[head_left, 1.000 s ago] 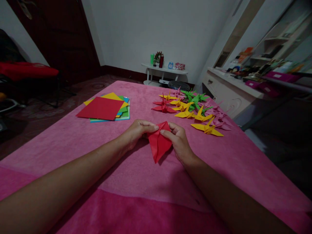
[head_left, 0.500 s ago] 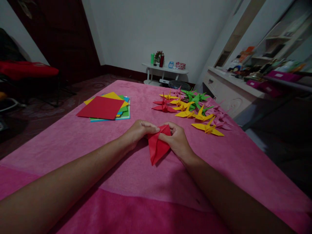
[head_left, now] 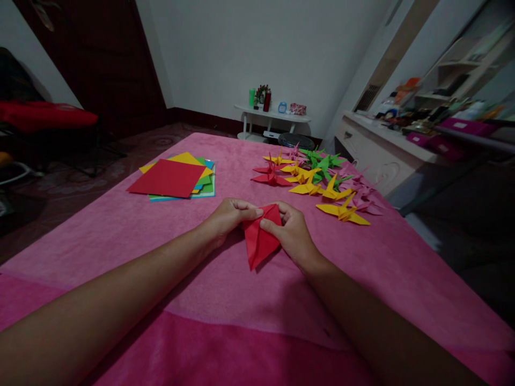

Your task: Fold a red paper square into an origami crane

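Observation:
A partly folded sheet of red origami paper is held over the pink cloth, its long point hanging toward me. My left hand pinches its upper left edge, thumb on top. On the right side, my right hand grips the paper with its thumb laid across the face and its fingers behind. The fingers behind the paper are partly hidden. Beyond my right hand lie folded paper cranes: red cranes, yellow cranes, green cranes and pink cranes.
To the left lies a stack of coloured paper squares, a red one on top. The pink cloth covers the surface. A white side table stands by the far wall, and a cluttered dresser is at the right.
Almost nothing differs. The lower tip of the red paper has lifted very slightly, and both hands keep the same pinch on it.

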`<state>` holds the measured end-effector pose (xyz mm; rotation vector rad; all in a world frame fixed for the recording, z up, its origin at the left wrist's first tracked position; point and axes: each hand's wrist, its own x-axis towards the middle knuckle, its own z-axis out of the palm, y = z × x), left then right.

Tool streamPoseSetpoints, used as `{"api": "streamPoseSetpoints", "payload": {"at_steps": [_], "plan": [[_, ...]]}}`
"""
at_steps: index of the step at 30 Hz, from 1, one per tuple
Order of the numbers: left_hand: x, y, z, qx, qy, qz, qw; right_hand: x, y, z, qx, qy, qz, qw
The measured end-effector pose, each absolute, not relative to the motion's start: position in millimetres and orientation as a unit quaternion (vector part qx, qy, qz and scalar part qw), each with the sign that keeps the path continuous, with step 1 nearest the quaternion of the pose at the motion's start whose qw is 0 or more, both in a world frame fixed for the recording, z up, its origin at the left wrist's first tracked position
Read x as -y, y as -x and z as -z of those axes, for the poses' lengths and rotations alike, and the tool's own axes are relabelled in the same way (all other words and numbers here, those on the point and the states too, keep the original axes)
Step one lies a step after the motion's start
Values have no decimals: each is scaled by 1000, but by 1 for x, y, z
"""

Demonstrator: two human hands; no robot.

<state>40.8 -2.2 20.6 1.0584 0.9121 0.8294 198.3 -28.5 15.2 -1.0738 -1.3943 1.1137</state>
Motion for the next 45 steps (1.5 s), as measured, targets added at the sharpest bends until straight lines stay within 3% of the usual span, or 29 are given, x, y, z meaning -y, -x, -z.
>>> {"api": "streamPoseSetpoints", "payload": {"at_steps": [16, 29, 36, 45], "plan": [[3, -39, -20, -389, -484, -378, 687, 28, -201, -13, 533, 413, -524, 521], [3, -43, -20, -439, -557, -391, 587, 27, -199, -12, 524, 479, -449, 542], [-3, -36, -25, -412, -568, -320, 637, 25, -207, -12, 512, 509, -389, 573], [-14, -30, -19, -395, -548, -359, 644, 28, -212, -20, 615, 512, -404, 443]]}}
